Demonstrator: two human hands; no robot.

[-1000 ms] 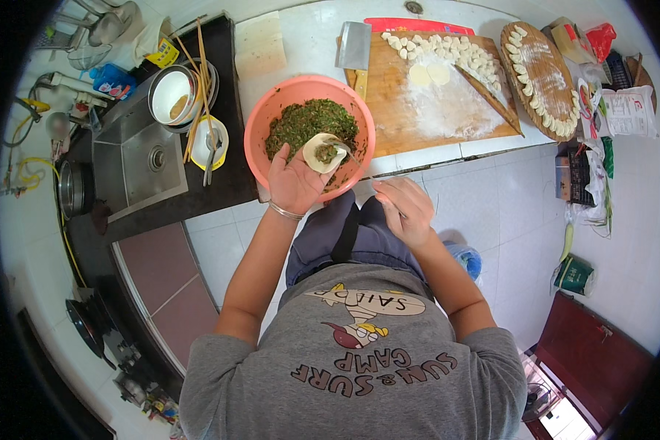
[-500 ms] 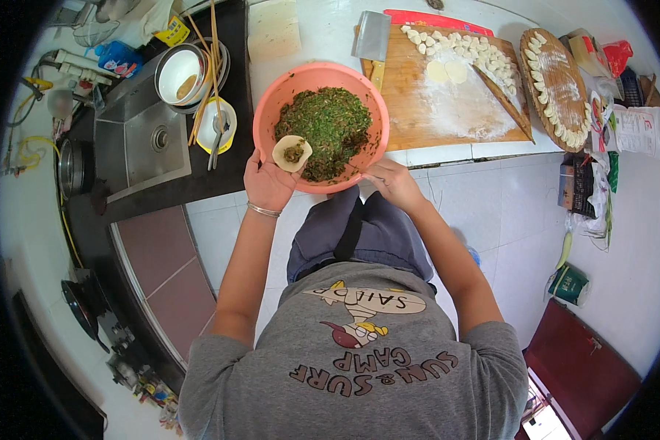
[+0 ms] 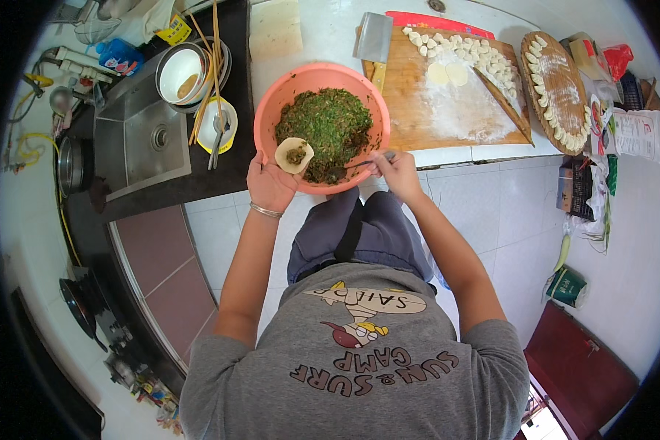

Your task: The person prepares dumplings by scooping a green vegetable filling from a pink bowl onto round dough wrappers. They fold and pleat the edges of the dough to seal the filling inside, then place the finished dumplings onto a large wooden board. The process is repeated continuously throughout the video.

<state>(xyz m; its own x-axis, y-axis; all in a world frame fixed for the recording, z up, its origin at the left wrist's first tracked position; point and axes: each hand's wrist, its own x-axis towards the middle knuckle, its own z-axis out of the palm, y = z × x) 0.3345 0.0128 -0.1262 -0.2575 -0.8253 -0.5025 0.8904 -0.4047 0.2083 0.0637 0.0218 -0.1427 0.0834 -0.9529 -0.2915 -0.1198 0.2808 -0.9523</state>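
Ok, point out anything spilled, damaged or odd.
Nothing stands out as odd. White powder, probably flour, dusts the cutting board, and green filling specks the wall of the pink bowl, but both look ordinary.

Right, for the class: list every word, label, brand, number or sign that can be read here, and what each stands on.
Wording is not copied out here, only located.
Grey T-shirt: large dark lettering, upside down, readable.
Surfboard drawing on it: dark capitals, upside down, readable.
White bag: print, too small to read.
Green package: pale print, too small.
Yellow package: dark print, too small.
Blue bottle: label, too small.
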